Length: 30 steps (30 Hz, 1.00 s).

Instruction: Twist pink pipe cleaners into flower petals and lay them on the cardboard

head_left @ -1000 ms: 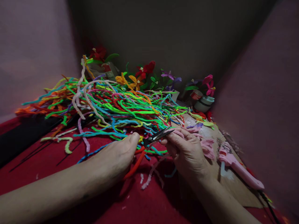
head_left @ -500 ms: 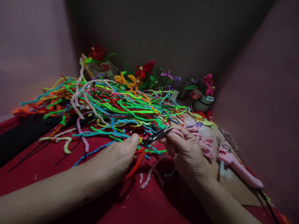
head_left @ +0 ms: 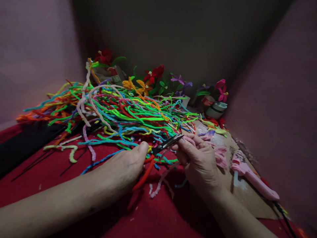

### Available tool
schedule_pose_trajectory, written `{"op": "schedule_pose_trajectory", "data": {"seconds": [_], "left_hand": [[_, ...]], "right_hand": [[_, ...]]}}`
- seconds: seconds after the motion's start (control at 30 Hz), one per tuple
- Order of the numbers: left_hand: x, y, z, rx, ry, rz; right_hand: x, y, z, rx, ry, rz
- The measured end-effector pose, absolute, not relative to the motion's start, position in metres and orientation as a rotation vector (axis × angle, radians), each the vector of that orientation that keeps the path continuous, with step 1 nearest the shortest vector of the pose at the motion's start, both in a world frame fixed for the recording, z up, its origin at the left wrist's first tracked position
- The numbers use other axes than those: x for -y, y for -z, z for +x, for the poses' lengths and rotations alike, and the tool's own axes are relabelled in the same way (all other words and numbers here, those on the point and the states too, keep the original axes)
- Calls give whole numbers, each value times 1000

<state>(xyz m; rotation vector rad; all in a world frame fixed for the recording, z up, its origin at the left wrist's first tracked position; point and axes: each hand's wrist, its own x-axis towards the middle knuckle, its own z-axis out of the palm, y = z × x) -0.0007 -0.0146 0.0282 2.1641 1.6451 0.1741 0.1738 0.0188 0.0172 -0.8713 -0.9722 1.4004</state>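
Note:
My left hand (head_left: 131, 162) is closed around the handles of a pair of scissors (head_left: 162, 147) with dark blades and a red-orange and yellow grip. The blades point right and reach the fingertips of my right hand (head_left: 198, 157). Those fingers pinch a pink pipe cleaner (head_left: 189, 140), bent into a loop; its end by the blade tips is partly hidden. Whether the blades are cutting it I cannot tell. Beneath the hands, loose pale pink pipe cleaner pieces (head_left: 158, 190) lie on the red cloth (head_left: 148, 218).
A large heap of coloured pipe cleaners (head_left: 138, 114) spreads behind my hands. Pipe-cleaner flowers (head_left: 155, 73) stand at the back. On the right, a pink glue gun (head_left: 255, 180) lies on cardboard (head_left: 247, 206), near pink petal shapes (head_left: 221, 157). A black object (head_left: 24, 142) lies at left.
Both hands and the scissors hold nearly the same place, the blades still at the pink pipe cleaner. The view has shifted only slightly.

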Motion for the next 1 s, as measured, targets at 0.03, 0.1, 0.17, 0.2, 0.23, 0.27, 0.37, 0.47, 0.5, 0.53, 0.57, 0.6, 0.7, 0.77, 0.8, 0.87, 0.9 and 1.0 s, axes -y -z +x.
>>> {"op": "schedule_pose_trajectory", "data": {"seconds": [0.03,0.1,0.17,0.2,0.23,0.27,0.37,0.47,0.5,0.53,0.57,0.6,0.7,0.77,0.8,0.87,0.9,1.0], "left_hand": [[15,-28,-1,-1645,-183,2163],[15,-28,-2,-1636,-189,2163],[16,-29,-3,-1629,-208,2163],[16,-29,-2,-1627,-211,2157],[16,-30,-2,-1624,-211,2152],[16,-31,-2,-1624,-210,2146],[15,-33,0,-1625,-199,2123],[14,-33,2,-1636,-183,2113],[14,-32,2,-1643,-169,2114],[14,-32,2,-1658,-158,2113],[14,-31,3,-1665,-149,2115],[15,-30,3,-1668,-147,2121],[16,-26,2,-1645,-190,2153],[16,-24,2,-1618,-228,2157],[16,-23,2,-1613,-241,2150],[15,-22,1,-1609,-242,2135],[14,-21,2,-1620,-235,2121],[13,-19,1,-1648,-237,2099]], "right_hand": [[-19,-17,174,970,-1397,-873],[-18,-16,174,976,-1394,-871],[-18,-14,175,984,-1399,-853],[-17,-14,176,987,-1399,-841],[-17,-13,176,992,-1395,-829],[-16,-13,176,1000,-1389,-818],[-16,-13,176,1017,-1378,-809],[-16,-13,176,1027,-1387,-782],[-17,-14,176,1023,-1390,-777],[-18,-14,176,1015,-1395,-780],[-18,-14,176,1003,-1402,-793],[-18,-14,176,990,-1407,-811],[-19,-15,176,967,-1421,-861],[-19,-14,176,975,-1423,-875],[-18,-14,176,983,-1423,-879],[-18,-14,175,994,-1415,-881],[-18,-14,175,994,-1414,-882],[-17,-15,174,986,-1425,-887]]}}
